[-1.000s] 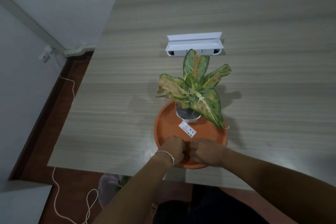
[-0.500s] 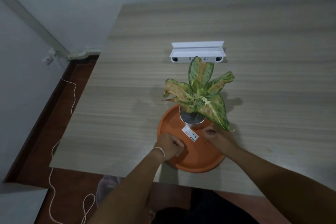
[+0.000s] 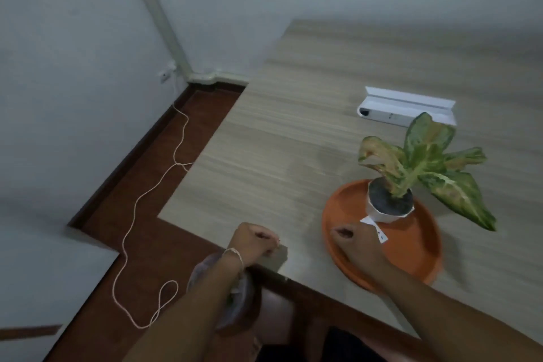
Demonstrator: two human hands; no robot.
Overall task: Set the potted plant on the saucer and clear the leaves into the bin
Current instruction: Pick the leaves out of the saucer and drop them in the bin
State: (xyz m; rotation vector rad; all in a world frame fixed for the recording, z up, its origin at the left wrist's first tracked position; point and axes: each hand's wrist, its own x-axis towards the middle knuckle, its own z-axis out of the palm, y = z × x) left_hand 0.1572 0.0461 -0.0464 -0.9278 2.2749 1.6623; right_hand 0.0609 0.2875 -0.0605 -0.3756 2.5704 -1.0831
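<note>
The potted plant, green and yellow leaves in a small white pot, stands on the orange saucer at the table's front right. A white tag hangs from the pot. My right hand is a closed fist over the saucer's left front part, just beside the tag. My left hand is also a closed fist, over the table's front edge. Nothing shows inside either fist. The bin sits on the floor below that edge, mostly hidden by my left forearm.
A white power strip box lies on the wooden table behind the plant. A thin pale cord snakes over the brown floor to a wall socket. Grey walls close the left side.
My view has swung left and down toward the floor. My left hand left the saucer and moved left to the table edge above the bin. My right hand drew back from the pot and closed.
</note>
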